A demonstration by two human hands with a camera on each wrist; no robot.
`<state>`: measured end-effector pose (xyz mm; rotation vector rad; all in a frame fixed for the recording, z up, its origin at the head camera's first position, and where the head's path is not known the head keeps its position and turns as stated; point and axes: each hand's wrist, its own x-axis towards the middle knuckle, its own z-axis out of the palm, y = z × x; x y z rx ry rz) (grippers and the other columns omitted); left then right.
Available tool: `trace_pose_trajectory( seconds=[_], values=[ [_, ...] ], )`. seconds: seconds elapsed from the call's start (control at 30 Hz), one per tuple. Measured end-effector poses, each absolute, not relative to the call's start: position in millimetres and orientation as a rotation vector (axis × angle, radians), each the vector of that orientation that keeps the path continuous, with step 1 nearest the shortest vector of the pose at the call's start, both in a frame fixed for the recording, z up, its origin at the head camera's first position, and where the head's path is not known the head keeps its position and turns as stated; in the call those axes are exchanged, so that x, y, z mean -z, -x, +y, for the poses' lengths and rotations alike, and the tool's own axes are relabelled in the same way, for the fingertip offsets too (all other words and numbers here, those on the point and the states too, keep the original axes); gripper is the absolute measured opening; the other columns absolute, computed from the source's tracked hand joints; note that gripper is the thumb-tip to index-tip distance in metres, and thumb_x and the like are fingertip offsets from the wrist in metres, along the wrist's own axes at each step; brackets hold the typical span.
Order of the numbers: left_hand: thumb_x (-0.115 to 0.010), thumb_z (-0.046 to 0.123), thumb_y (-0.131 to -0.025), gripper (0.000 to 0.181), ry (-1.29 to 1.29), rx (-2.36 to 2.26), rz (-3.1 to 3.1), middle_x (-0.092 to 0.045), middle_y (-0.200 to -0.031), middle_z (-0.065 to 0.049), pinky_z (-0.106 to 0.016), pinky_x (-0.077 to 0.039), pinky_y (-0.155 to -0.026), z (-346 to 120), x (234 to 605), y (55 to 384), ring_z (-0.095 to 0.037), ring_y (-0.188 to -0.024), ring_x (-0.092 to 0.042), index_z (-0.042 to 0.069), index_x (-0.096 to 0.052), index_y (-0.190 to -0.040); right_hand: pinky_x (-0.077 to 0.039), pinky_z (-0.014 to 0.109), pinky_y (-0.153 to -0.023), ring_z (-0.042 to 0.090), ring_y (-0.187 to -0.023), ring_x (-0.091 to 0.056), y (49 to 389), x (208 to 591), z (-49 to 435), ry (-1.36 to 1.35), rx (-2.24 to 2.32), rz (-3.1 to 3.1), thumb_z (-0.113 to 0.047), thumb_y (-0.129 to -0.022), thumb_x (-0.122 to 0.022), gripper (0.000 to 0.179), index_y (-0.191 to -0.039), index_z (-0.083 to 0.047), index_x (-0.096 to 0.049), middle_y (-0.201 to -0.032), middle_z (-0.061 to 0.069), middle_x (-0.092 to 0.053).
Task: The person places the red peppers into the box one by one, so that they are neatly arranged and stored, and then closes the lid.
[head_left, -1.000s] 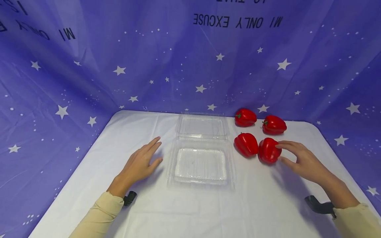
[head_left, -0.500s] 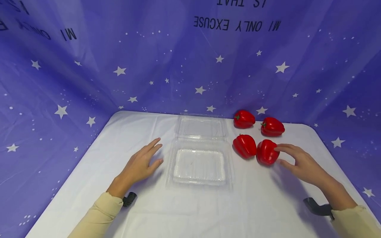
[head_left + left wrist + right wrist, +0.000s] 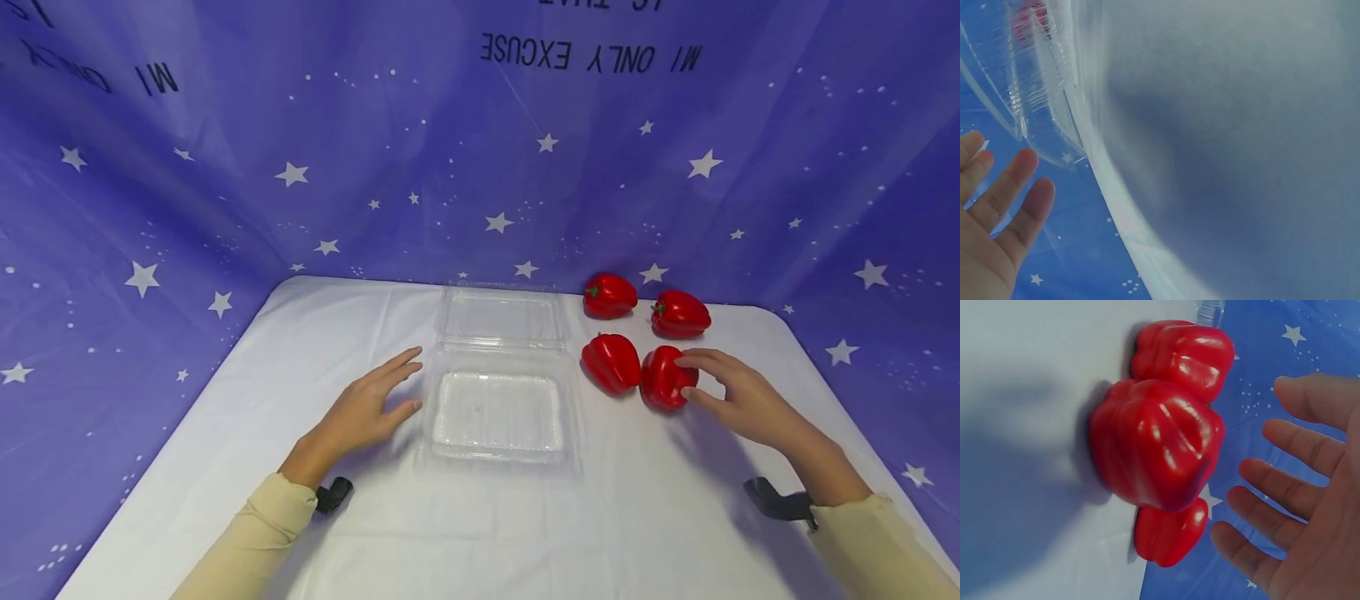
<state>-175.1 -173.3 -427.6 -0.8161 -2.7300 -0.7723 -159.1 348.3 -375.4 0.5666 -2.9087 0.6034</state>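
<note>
In the head view, my right hand [image 3: 757, 404] reaches over the right side of the nearest right red bell pepper [image 3: 664, 379], fingertips overlapping its edge. The right wrist view shows the fingers [image 3: 1282, 487] spread and slightly bent, with a gap between them and that pepper [image 3: 1157, 444]. Another bell pepper [image 3: 611, 364] lies against its left side. My left hand [image 3: 360, 417] hovers beside the left edge of a clear plastic clamshell box [image 3: 498, 458], its fingers extended and holding nothing. The box's lid [image 3: 501, 317] is folded back, away from me.
Two more red bell peppers, one at the back [image 3: 610, 296] and one farther right [image 3: 680, 314], lie near the table's far edge. A white cloth covers the table [image 3: 480, 533]. A purple curtain with stars [image 3: 480, 167] rises behind and at both sides.
My left hand has moved slightly right, closer to the box. The right hand has shifted a little left, so its fingertips overlap the near right pepper more. The head view has shifted slightly.
</note>
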Motion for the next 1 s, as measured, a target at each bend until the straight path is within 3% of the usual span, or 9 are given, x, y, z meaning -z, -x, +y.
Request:
trace_pose_trajectory(
  seconds=[0.17, 0.33, 0.77, 0.9, 1.0],
  values=[
    [-0.069, 0.021, -0.092, 0.055, 0.873, 1.006, -2.758, -0.038, -0.16, -0.005, -0.053, -0.051, -0.101, -173.9, 430.3, 180.0, -0.031, -0.122, -0.064, 0.005, -0.052, -0.142, -0.051, 0.068, -0.09, 0.05, -0.125, -0.049, 164.4, 371.4, 341.6, -0.546, -0.627, -2.947, -0.013, -0.086, -0.076, 0.049, -0.131, -0.003, -0.06, -0.136, 0.028, -0.054],
    [-0.07, 0.011, -0.089, 0.054, 0.961, 1.279, -2.718, -0.035, -0.161, -0.013, -0.053, -0.055, -0.095, -175.6, 432.8, 183.2, -0.038, -0.122, -0.062, 0.001, -0.054, -0.14, -0.049, 0.069, -0.092, 0.051, -0.129, -0.044, 167.0, 370.9, 337.0, -0.523, -0.654, -2.988, -0.016, -0.088, -0.074, 0.053, -0.135, -0.002, -0.055, -0.139, 0.028, -0.052],
    [-0.072, 0.013, -0.087, 0.057, 0.982, 1.24, -2.772, -0.038, -0.16, -0.01, -0.056, -0.049, -0.104, -176.4, 434.3, 186.1, -0.035, -0.137, -0.051, 0.0, -0.054, -0.139, -0.055, 0.065, -0.086, 0.049, -0.124, -0.049, 179.1, 366.9, 329.7, -0.562, -0.638, -2.991, -0.011, -0.085, -0.074, 0.055, -0.135, -0.001, -0.054, -0.136, 0.028, -0.053],
    [-0.071, 0.014, -0.087, 0.057, 0.984, 1.218, -2.776, -0.037, -0.161, -0.01, -0.059, -0.038, -0.113, -174.7, 434.3, 189.2, -0.037, -0.145, -0.038, 0.001, -0.054, -0.139, -0.051, 0.067, -0.091, 0.049, -0.125, -0.049, 184.8, 365.5, 329.8, -0.583, -0.63, -2.973, -0.01, -0.085, -0.075, 0.053, -0.133, 0.0, -0.056, -0.134, 0.027, -0.056],
    [-0.072, 0.015, -0.087, 0.057, 0.98, 1.208, -2.783, -0.037, -0.161, -0.009, -0.061, -0.035, -0.115, -174.2, 435.6, 190.5, -0.037, -0.146, -0.037, 0.002, -0.055, -0.139, -0.046, 0.069, -0.097, 0.05, -0.129, -0.047, 188.5, 366.7, 329.8, -0.59, -0.649, -2.972, -0.011, -0.086, -0.075, 0.053, -0.134, 0.0, -0.056, -0.136, 0.028, -0.055]
  ],
)
